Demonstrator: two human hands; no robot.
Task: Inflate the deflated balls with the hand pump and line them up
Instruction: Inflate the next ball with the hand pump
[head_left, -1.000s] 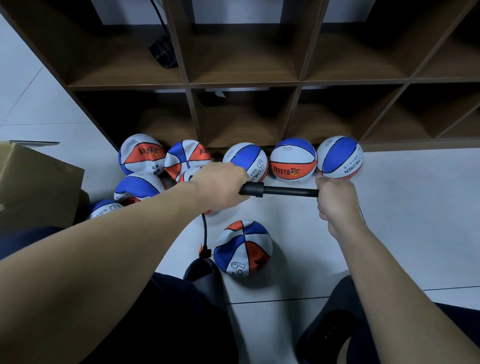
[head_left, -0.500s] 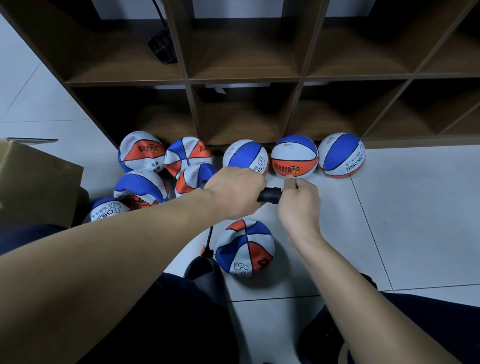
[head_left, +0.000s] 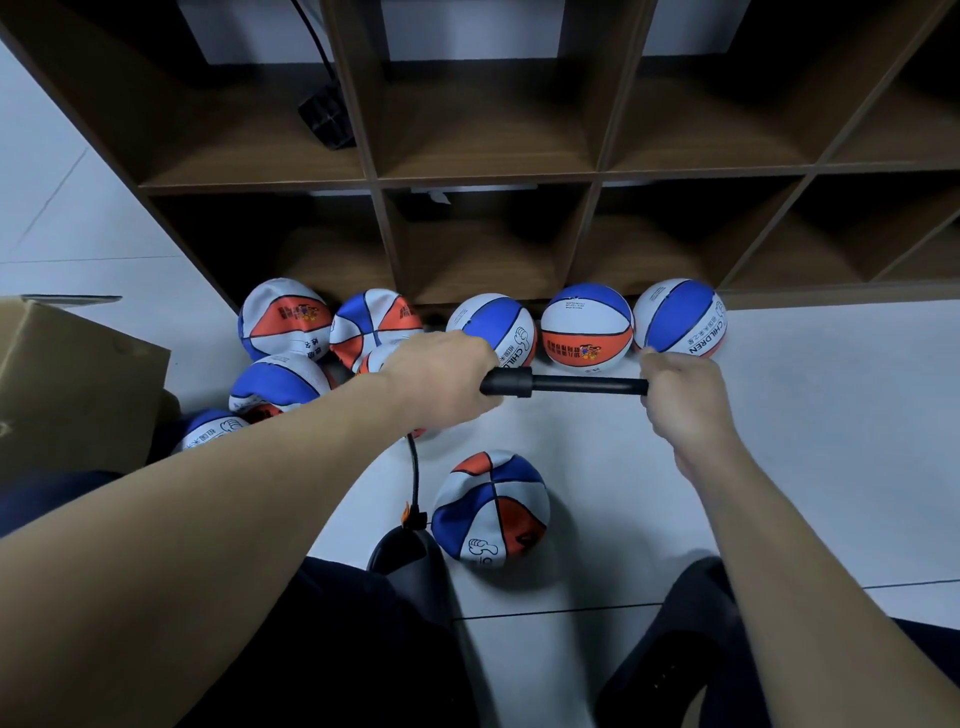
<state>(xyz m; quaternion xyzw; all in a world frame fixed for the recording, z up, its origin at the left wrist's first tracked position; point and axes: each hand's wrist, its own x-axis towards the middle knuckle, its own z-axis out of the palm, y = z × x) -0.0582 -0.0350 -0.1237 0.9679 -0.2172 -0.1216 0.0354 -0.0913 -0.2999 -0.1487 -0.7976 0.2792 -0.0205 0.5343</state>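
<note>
Head view: the left hand (head_left: 441, 382) clenches the hand pump (head_left: 563, 386) barrel to steady it; the right hand (head_left: 680, 397) grasps the handle, rod drawn out. The pump's long axis lies level, left to right. The hose (head_left: 414, 475) drops to the soft ball (head_left: 491, 512) on the floor (head_left: 779, 467), probably at its valve. Three firm balls (head_left: 587, 327) line the shelf (head_left: 488, 176) base.
</note>
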